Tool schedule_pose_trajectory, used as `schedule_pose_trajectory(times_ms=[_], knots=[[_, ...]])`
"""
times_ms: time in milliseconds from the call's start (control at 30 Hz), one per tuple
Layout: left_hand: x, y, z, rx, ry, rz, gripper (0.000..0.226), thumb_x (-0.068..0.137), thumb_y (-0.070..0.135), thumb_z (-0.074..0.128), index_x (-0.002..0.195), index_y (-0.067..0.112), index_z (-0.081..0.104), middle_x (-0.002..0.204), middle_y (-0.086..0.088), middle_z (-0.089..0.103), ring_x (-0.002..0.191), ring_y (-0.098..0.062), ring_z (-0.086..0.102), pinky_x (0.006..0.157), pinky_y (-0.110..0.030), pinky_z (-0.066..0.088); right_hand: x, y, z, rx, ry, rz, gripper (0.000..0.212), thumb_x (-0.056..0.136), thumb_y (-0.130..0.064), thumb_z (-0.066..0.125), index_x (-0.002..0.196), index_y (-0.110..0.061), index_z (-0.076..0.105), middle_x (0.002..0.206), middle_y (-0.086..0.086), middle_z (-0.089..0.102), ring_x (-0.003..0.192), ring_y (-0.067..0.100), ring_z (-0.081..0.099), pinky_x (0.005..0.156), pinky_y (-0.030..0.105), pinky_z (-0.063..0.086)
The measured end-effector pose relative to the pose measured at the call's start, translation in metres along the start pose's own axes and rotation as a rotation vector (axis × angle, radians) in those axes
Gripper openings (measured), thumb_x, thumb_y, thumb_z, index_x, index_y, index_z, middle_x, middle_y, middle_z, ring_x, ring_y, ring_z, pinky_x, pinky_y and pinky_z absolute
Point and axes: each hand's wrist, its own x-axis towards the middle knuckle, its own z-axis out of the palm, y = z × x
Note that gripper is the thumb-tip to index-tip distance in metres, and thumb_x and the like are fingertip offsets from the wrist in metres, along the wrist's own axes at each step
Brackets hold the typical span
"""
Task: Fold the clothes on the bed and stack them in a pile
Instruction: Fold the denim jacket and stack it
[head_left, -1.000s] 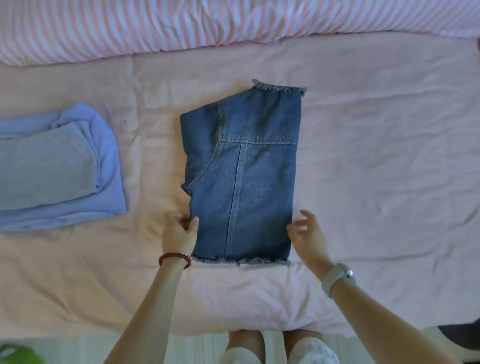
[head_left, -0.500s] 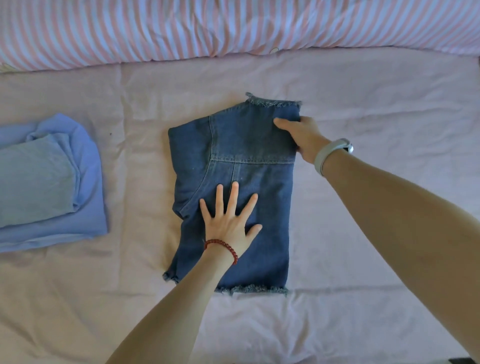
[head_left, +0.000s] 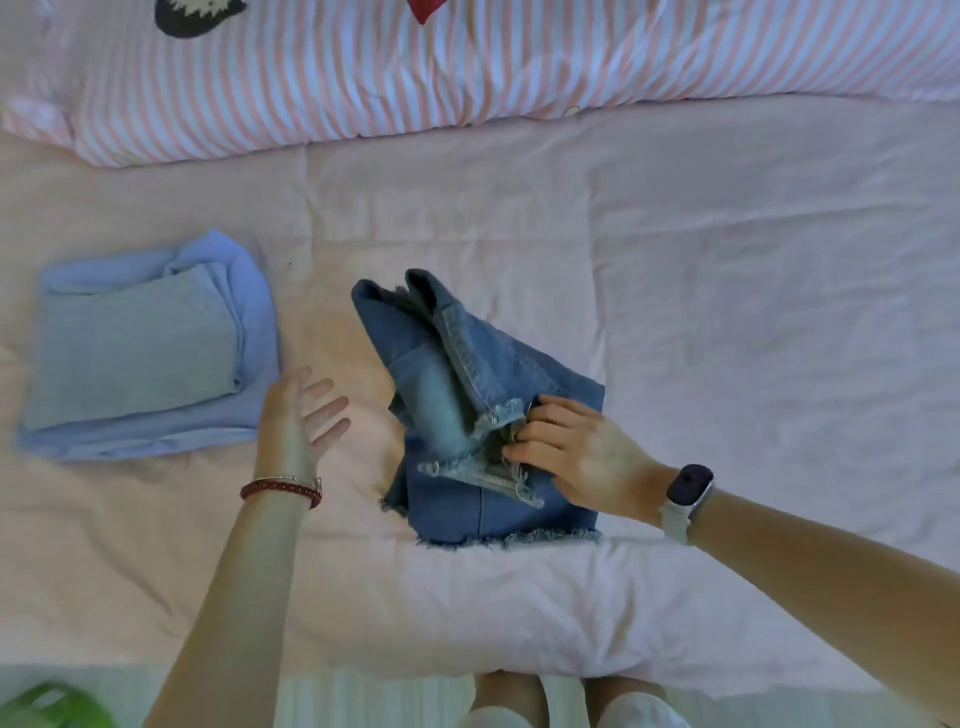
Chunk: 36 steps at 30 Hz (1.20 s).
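Your right hand (head_left: 574, 457) pinches the frayed hem of the denim shorts (head_left: 467, 415), half-folded mid-bed right of the folded pile (head_left: 145, 353), while your left hand (head_left: 298, 415) hovers with fingers spread, so the unpinned fold may spring open.

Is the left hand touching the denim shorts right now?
Apart. The head view shows pink bedsheet between the open left hand and the denim shorts, which only the right hand grips.
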Motion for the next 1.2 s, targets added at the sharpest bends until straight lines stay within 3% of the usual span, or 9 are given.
schedule_pose_trajectory(times_ms=[100, 167, 233, 333, 433, 600, 767, 967, 1200], knots=[[-0.015, -0.001, -0.007, 0.356, 0.091, 0.377, 0.036, 0.089, 0.029, 0.048, 0.116, 0.006, 0.05, 0.108, -0.016, 0.047, 0.102, -0.026, 0.047, 0.089, -0.034, 0.036, -0.033, -0.021, 0.017, -0.013, -0.123, -0.125, 0.025, 0.077, 0.0, 0.054, 0.088, -0.015, 0.073, 0.084, 0.001, 0.068, 0.082, 0.023, 0.066, 0.096, 0.039, 0.048], [-0.032, -0.007, -0.003, 0.723, 0.144, 0.734, 0.048, 0.086, 0.032, 0.049, 0.125, 0.003, 0.049, 0.126, -0.016, 0.046, 0.123, -0.029, 0.041, 0.102, -0.033, 0.029, -0.049, -0.029, 0.026, -0.01, -0.21, -0.151, 0.022, 0.071, 0.001, 0.067, 0.084, -0.016, 0.071, 0.081, 0.0, 0.067, 0.08, 0.022, 0.065, 0.098, 0.036, 0.047], [-0.043, -0.023, 0.007, 1.037, 0.084, 1.021, 0.056, 0.084, 0.041, 0.045, 0.129, 0.007, 0.051, 0.137, -0.021, 0.044, 0.13, -0.04, 0.036, 0.106, -0.049, 0.028, -0.06, -0.031, 0.032, 0.013, -0.302, -0.138, 0.025, 0.065, 0.003, 0.071, 0.082, -0.015, 0.071, 0.079, -0.001, 0.066, 0.077, 0.02, 0.065, 0.094, 0.033, 0.049], [-0.056, -0.068, 0.03, 1.447, -0.25, 1.074, 0.058, 0.087, 0.053, 0.039, 0.136, 0.023, 0.045, 0.148, -0.013, 0.034, 0.137, -0.04, 0.026, 0.106, -0.061, 0.018, -0.073, -0.035, 0.04, 0.013, -0.423, -0.043, 0.034, 0.058, 0.0, 0.077, 0.088, -0.015, 0.072, 0.083, 0.0, 0.068, 0.081, 0.02, 0.067, 0.09, 0.032, 0.052], [-0.044, -0.118, 0.031, 1.77, -0.412, 0.975, 0.073, 0.088, 0.062, 0.036, 0.148, 0.034, 0.006, 0.157, -0.006, 0.002, 0.143, -0.035, -0.002, 0.11, -0.062, 0.006, -0.082, -0.042, 0.043, 0.02, -0.413, 0.061, 0.041, 0.056, -0.008, 0.075, 0.096, -0.014, 0.072, 0.092, 0.002, 0.069, 0.091, 0.023, 0.066, 0.094, 0.035, 0.05], [-0.021, -0.126, 0.033, 1.749, -0.322, 1.135, 0.079, 0.074, 0.058, 0.062, 0.141, 0.023, 0.038, 0.147, -0.014, 0.036, 0.133, -0.043, 0.033, 0.099, -0.067, 0.027, -0.061, -0.049, 0.053, -0.206, -0.057, 0.33, 0.038, 0.079, -0.016, 0.046, 0.111, -0.011, 0.067, 0.118, 0.011, 0.063, 0.112, 0.031, 0.058, 0.099, 0.05, 0.04], [0.012, -0.137, 0.033, 1.711, -0.248, 1.277, 0.074, 0.08, 0.067, 0.045, 0.141, 0.025, 0.038, 0.147, -0.011, 0.037, 0.135, -0.037, 0.033, 0.106, -0.062, 0.018, -0.041, -0.019, 0.088, -0.417, -0.143, 0.519, 0.049, 0.091, -0.033, 0.035, 0.139, -0.026, 0.043, 0.144, 0.011, 0.042, 0.131, 0.033, 0.042, 0.103, 0.064, 0.03], [0.046, -0.157, 0.044, 1.673, -0.222, 1.282, 0.07, 0.082, 0.065, 0.033, 0.143, 0.029, 0.029, 0.15, -0.007, 0.033, 0.138, -0.032, 0.027, 0.112, -0.055, 0.006, -0.049, 0.017, 0.133, -0.493, -0.058, 0.516, 0.051, 0.091, -0.036, 0.038, 0.141, -0.029, 0.036, 0.145, 0.009, 0.041, 0.132, 0.033, 0.04, 0.106, 0.065, 0.022], [0.034, -0.146, 0.038, 1.585, -0.19, 1.289, 0.058, 0.09, 0.05, 0.032, 0.141, 0.022, 0.038, 0.146, -0.013, 0.037, 0.135, -0.036, 0.033, 0.106, -0.062, 0.014, -0.048, 0.006, 0.118, -0.305, 0.091, 0.594, 0.052, 0.091, -0.035, 0.04, 0.141, -0.025, 0.036, 0.146, 0.014, 0.038, 0.136, 0.032, 0.032, 0.111, 0.056, 0.021]])
